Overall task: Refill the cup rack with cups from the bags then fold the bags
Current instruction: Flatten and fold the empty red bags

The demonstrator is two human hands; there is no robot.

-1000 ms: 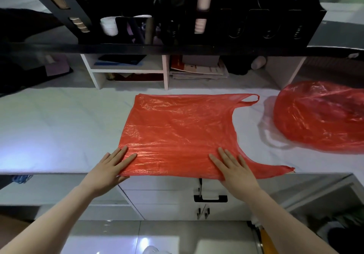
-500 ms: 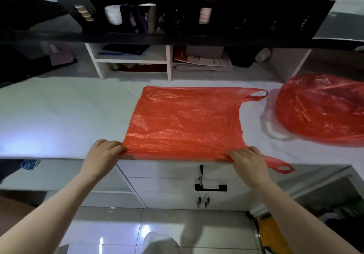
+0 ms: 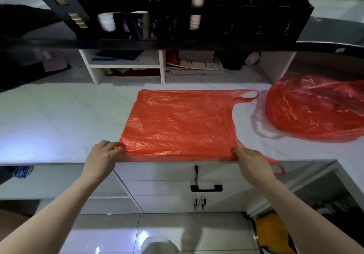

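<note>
With my left hand (image 3: 103,158) and right hand (image 3: 251,163) each pinching a near corner of the flat red bag (image 3: 181,122) at the desk (image 3: 59,120) edge, its body stretches straight away from me, ready to fold toward the far edge.

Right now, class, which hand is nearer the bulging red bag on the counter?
Right. The right hand pinches the flat bag at the corner nearest the bulging red bag; the left hand pinches the opposite corner, farther away.
</note>
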